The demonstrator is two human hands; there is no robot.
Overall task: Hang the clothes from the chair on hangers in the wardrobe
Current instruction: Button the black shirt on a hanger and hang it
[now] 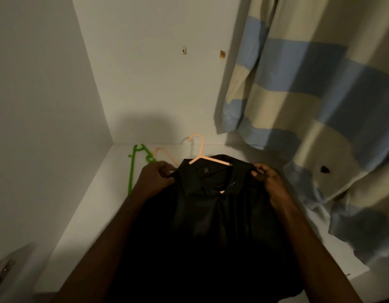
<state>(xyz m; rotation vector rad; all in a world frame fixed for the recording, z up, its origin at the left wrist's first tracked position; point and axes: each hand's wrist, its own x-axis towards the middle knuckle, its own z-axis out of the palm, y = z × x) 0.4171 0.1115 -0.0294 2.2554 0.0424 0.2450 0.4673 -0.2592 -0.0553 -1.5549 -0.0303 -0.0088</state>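
A black collared shirt (211, 226) lies spread on the white wardrobe floor (97, 211) with a peach hanger (200, 149) inside its neck; the hook sticks out past the collar. My left hand (155, 177) pinches the shirt's left shoulder. My right hand (266, 179) pinches the right shoulder. Both arms reach in from the bottom of the view.
A green hanger (132, 169) and a second peach hanger (163, 155) lie on the floor at the back left. A cream and blue striped garment (309, 95) hangs at the right, its hem reaching the floor. The wardrobe's white walls close in at the left and the back.
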